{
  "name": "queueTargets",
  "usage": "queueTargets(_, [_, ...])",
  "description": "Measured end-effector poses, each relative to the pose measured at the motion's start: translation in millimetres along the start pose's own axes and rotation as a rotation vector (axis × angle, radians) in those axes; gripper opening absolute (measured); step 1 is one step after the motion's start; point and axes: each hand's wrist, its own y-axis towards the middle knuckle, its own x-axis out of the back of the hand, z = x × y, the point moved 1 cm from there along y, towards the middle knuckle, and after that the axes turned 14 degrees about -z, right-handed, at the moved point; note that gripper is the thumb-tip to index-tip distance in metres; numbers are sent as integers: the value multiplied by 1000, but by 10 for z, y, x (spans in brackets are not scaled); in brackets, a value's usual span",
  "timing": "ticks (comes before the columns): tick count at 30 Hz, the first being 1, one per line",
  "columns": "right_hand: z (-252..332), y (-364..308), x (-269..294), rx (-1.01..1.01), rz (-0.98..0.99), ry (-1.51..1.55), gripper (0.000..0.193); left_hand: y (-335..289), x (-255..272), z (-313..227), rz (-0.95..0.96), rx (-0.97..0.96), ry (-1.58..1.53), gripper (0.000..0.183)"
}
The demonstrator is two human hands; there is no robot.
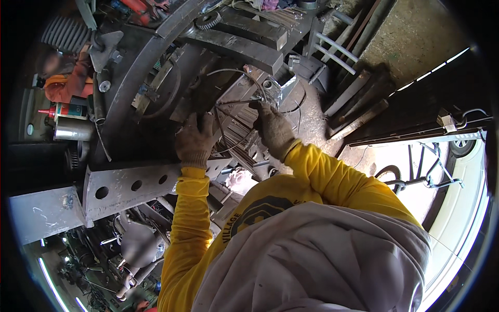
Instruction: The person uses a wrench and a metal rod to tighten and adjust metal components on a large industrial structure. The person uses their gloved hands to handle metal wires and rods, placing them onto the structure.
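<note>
Both of my hands wear grey-brown knitted work gloves. My right hand point(274, 127) is closed, with its fingertips on one end of a thin metal rod point(236, 102). This rod meets other thin bars in an angular, frame-like shape between my hands. My left hand point(195, 140) is beside that frame, fingers stretched upward and apart; whether it touches the bars I cannot tell. Below the frame lies a bundle of thin rods point(240, 156), partly hidden. A bent, curved rod point(234, 70) arcs above my hands.
A steel channel with round holes point(125, 184) runs beside my left forearm. Heavy flat bars point(234, 49) and a gear point(208, 21) lie at the far side. A person in orange point(70, 83) is at the left. A bicycle point(421, 177) and a pale car point(457, 208) stand at the right.
</note>
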Motion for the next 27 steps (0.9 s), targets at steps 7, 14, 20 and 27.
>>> queueTargets(7, [40, 173, 82, -131, 42, -80, 31, -54, -60, 69, -10, -381, 194, 42])
queueTargets(14, [-70, 49, -277, -389, -270, 564, 43, 0, 188, -205, 70, -319, 209, 21])
queueTargets(20, [-86, 104, -260, -386, -231, 554, 39, -11, 156, -178, 5, -218, 102, 22])
queueTargets(27, [-148, -130, 145, 67, -246, -13, 48, -43, 385, -347, -458, -219, -83, 23])
